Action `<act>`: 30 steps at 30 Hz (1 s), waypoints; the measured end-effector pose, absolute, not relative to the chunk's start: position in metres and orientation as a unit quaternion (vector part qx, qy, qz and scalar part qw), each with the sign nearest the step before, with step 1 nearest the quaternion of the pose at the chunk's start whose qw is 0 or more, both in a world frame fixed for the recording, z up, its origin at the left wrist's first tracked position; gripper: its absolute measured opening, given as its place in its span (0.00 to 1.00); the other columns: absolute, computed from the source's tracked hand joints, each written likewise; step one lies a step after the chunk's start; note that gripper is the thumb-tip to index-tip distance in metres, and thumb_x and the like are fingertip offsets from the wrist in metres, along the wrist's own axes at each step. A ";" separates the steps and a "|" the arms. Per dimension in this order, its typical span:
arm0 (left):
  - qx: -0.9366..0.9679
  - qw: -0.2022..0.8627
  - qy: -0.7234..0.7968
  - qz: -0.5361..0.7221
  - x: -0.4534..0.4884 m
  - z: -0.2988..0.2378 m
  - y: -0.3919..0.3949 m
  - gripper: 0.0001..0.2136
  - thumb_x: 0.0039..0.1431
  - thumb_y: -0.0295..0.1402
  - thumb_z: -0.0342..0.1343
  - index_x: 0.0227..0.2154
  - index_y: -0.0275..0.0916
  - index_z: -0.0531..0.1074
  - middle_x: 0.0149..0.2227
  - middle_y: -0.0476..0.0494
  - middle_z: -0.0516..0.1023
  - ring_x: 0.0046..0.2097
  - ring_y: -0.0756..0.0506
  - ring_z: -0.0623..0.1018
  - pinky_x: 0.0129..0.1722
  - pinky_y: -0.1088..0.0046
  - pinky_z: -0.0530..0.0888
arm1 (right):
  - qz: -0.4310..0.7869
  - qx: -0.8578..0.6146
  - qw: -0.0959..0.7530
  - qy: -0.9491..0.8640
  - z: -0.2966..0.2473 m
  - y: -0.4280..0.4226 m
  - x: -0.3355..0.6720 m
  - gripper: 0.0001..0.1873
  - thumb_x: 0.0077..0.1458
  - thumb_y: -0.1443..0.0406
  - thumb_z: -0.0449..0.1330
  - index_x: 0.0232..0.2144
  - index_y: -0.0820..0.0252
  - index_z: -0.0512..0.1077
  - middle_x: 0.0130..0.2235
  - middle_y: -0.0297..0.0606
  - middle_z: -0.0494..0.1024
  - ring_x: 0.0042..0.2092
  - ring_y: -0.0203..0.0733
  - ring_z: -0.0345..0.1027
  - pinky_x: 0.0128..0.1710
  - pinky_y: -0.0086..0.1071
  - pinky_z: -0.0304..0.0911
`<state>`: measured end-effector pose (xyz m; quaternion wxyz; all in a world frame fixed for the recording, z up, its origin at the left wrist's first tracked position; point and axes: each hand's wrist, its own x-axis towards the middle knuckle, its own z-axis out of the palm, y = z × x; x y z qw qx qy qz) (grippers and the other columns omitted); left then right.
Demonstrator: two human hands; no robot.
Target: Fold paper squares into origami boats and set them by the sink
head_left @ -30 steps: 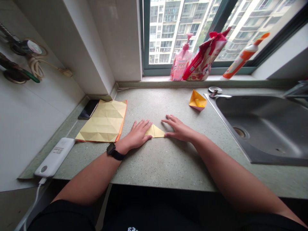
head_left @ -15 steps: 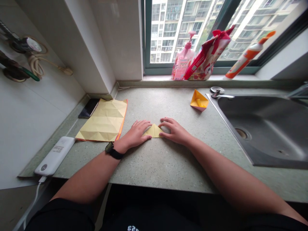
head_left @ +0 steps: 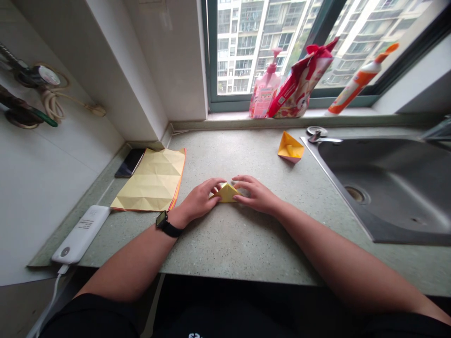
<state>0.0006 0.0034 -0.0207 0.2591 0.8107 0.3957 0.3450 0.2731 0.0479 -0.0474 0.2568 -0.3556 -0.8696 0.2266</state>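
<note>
A small yellow paper folded into a triangle (head_left: 227, 194) stands slightly raised on the counter, its point away from me. My left hand (head_left: 202, 197) grips its left corner between thumb and fingers. On the other side, my right hand (head_left: 255, 193) pinches the right corner in the same way. To the left lies a stack of creased yellow paper sheets (head_left: 153, 180) with red-orange edges. Beyond my right hand sits an orange folded paper piece (head_left: 291, 148), opened like a little box.
A steel sink (head_left: 387, 188) is at the right. A white power bank (head_left: 81, 234) with a cable and a dark phone (head_left: 128, 163) lie at the left. Along the windowsill stand a pink pump bottle (head_left: 264, 91), a red bag (head_left: 303, 84) and an orange-white bottle (head_left: 359, 84).
The paper triangle has gone from lying flat to bulging up a little. Both my hands have stayed at its corners, with the fingers lifted and curled slightly more.
</note>
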 end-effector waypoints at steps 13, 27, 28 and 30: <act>0.810 0.153 0.371 0.427 0.001 -0.013 0.001 0.31 0.66 0.35 0.69 0.69 0.46 0.65 0.63 0.34 0.74 0.65 0.36 0.75 0.63 0.51 0.77 | 0.184 -0.255 0.415 -0.854 -0.026 0.029 0.261 0.03 0.67 0.65 0.65 0.39 0.50 0.77 0.54 0.41 0.79 0.50 0.46 0.80 0.51 0.46 0.81; 0.806 0.160 0.349 0.450 0.005 -0.001 -0.009 0.04 0.71 0.29 0.61 0.42 0.43 0.79 0.41 0.44 0.85 0.46 0.42 0.83 0.55 0.57 0.79 | 0.171 -0.312 0.409 -0.840 -0.027 0.026 0.260 0.17 0.67 0.62 0.65 0.56 0.50 0.71 0.50 0.42 0.83 0.46 0.48 0.82 0.48 0.45 0.80; 0.807 0.165 0.348 0.448 0.004 -0.001 -0.009 0.04 0.71 0.28 0.60 0.40 0.43 0.79 0.40 0.44 0.85 0.46 0.42 0.83 0.57 0.55 0.78 | 0.169 -0.318 0.399 -0.843 -0.028 0.027 0.261 0.18 0.67 0.62 0.65 0.57 0.50 0.72 0.50 0.42 0.83 0.47 0.49 0.82 0.49 0.45 0.80; 0.807 0.174 0.345 0.447 0.004 0.000 -0.009 0.05 0.72 0.29 0.59 0.38 0.43 0.78 0.40 0.44 0.85 0.46 0.42 0.83 0.59 0.53 0.77 | 0.161 -0.321 0.382 -0.851 -0.030 0.029 0.262 0.17 0.66 0.63 0.64 0.57 0.49 0.75 0.50 0.42 0.84 0.50 0.50 0.81 0.51 0.45 0.79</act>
